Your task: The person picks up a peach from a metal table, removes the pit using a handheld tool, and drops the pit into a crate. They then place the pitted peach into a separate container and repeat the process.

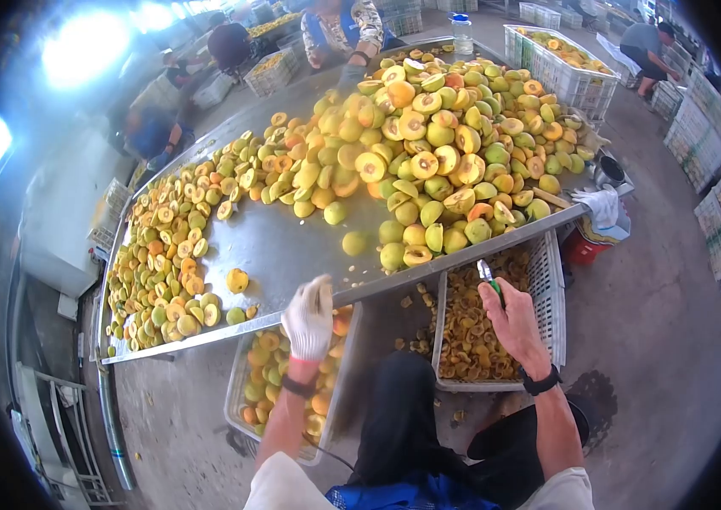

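My left hand (308, 318), in a white glove, is above the front edge of the metal table (275, 246), over a crate of fruit (267, 365). Its fingers are bent and blurred, and whether they hold anything is hidden. My bare right hand (509, 316) is closed around a small tool (487, 274) with a metal tip and green handle, over a crate of pits and scraps (479, 340). Halved yellow-green fruit (437, 153) lies in a large heap on the table. A single piece of fruit (238, 280) lies nearer the front edge.
At the table's right corner are a metal cup (608, 172) and a white glove (600, 206). A bottle (462, 36) and a fruit-filled crate (564, 72) stand at the far side. A co-worker (339, 30) is across the table; other people and stacked crates are behind.
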`<state>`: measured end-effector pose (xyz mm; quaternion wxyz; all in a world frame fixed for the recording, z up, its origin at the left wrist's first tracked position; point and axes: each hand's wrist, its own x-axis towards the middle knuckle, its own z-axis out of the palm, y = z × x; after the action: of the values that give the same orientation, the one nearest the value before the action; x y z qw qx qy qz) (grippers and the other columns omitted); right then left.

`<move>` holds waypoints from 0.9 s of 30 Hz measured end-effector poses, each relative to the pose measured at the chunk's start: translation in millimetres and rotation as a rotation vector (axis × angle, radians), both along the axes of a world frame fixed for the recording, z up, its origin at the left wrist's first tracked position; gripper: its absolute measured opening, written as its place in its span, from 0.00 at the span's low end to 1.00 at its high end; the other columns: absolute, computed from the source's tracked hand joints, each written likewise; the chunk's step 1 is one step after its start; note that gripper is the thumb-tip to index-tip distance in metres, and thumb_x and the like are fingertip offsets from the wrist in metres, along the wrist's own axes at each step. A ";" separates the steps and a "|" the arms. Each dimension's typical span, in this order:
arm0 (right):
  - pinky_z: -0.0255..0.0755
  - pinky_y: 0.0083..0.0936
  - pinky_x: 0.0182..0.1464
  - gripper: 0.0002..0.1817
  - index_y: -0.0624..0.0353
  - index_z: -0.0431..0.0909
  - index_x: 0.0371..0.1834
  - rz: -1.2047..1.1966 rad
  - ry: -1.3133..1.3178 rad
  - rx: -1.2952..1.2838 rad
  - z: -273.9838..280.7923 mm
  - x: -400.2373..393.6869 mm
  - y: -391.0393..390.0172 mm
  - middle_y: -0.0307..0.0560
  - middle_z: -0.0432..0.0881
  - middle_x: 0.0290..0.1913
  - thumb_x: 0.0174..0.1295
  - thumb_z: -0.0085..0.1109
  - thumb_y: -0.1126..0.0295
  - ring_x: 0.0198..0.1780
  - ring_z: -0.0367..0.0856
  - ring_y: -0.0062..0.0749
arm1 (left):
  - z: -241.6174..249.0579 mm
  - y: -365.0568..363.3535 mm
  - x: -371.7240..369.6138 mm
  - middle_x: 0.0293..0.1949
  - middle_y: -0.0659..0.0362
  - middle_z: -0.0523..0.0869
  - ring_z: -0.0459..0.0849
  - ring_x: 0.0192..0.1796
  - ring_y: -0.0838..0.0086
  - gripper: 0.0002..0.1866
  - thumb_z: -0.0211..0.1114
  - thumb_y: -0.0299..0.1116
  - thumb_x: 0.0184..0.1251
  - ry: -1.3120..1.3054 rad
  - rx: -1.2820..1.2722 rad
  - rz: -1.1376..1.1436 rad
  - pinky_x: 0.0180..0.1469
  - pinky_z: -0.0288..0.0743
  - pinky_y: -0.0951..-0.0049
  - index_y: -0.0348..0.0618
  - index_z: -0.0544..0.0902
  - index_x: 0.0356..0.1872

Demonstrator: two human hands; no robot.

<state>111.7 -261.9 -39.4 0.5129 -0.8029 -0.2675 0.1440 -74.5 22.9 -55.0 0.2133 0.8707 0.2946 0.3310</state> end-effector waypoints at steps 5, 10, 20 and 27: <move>0.66 0.39 0.30 0.21 0.67 0.73 0.35 -0.006 -0.067 0.012 7.3 4.9 -0.7 0.53 0.72 0.21 0.80 0.55 0.58 0.22 0.69 0.41 | 21.4 56.7 94.4 0.45 0.52 0.91 0.91 0.43 0.57 0.10 0.65 0.37 0.75 0.079 0.078 -0.028 0.49 0.83 0.63 0.46 0.89 0.49; 0.65 0.44 0.30 0.20 0.68 0.74 0.37 -0.012 -0.194 -0.021 -4.1 16.6 -2.0 0.65 0.72 0.23 0.79 0.57 0.59 0.26 0.70 0.63 | 10.8 95.2 194.4 0.50 0.51 0.90 0.90 0.49 0.55 0.12 0.62 0.37 0.76 0.127 0.159 -0.010 0.53 0.82 0.58 0.49 0.88 0.53; 0.72 0.55 0.39 0.15 0.62 0.76 0.42 0.035 -0.092 -0.112 8.8 18.5 -9.5 0.69 0.82 0.33 0.74 0.61 0.60 0.38 0.80 0.70 | -16.7 124.7 259.1 0.53 0.45 0.82 0.88 0.50 0.50 0.33 0.80 0.41 0.52 0.391 0.246 0.022 0.52 0.83 0.54 0.49 0.80 0.61; 0.69 0.50 0.30 0.18 0.63 0.70 0.33 0.049 -0.243 -0.060 9.2 3.4 -9.7 0.60 0.77 0.22 0.76 0.62 0.61 0.28 0.78 0.65 | -11.2 72.2 203.9 0.48 0.48 0.89 0.90 0.47 0.60 0.27 0.78 0.42 0.60 0.000 -0.135 -0.117 0.53 0.82 0.67 0.36 0.81 0.55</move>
<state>115.1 -271.7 -30.3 0.4486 -0.8228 -0.3425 0.0661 129.4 95.1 -66.2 0.2905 0.8701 0.2649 0.2973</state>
